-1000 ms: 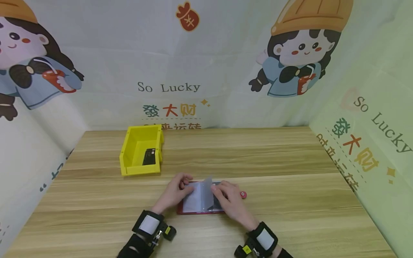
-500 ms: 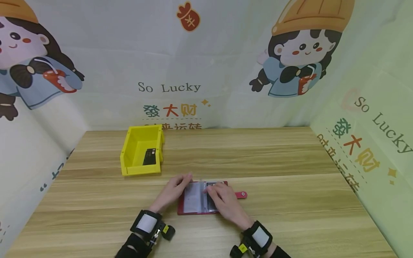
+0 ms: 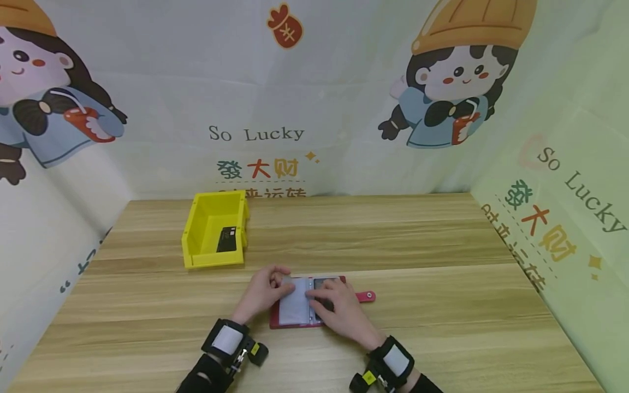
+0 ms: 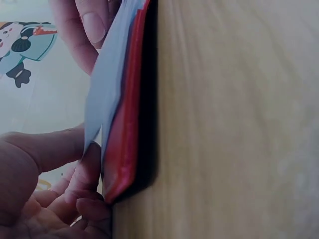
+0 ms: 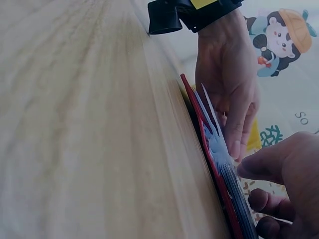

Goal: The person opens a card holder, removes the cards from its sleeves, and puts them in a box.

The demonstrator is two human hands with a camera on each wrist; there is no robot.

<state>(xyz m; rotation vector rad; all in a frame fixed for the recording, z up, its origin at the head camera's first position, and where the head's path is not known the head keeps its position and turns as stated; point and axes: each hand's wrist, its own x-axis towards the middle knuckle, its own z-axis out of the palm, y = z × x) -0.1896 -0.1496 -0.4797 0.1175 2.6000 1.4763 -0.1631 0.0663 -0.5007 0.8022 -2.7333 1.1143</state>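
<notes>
A red card holder [image 3: 274, 321] with clear plastic sleeves lies spread open on the table in the head view. My left hand [image 3: 262, 292] is at its left side. In the left wrist view, that hand's thumb and finger pinch the edge of a lifted sleeve page [image 4: 102, 89], apart from the red cover [image 4: 130, 124]. My right hand [image 3: 344, 314] lies over the right half, fingertips at the spine and on the pages. In the right wrist view, the right hand's fingers [image 5: 264, 167] are spread loosely beside the stacked sleeves [image 5: 232, 184]. A dark card [image 3: 321, 284] shows partly under the right hand.
A yellow bin [image 3: 201, 240] with a black card [image 3: 227, 239] in it stands at the back left. The holder's red snap strap [image 3: 366, 296] sticks out to the right. Printed cloth [image 3: 344, 109] hangs behind and beside the wooden table [image 3: 442, 295].
The sleeve that stood upright near the spine no longer stands there. My right hand has moved left to the spine. My left fingers, straighter half a second ago, now pinch the left page's edge.
</notes>
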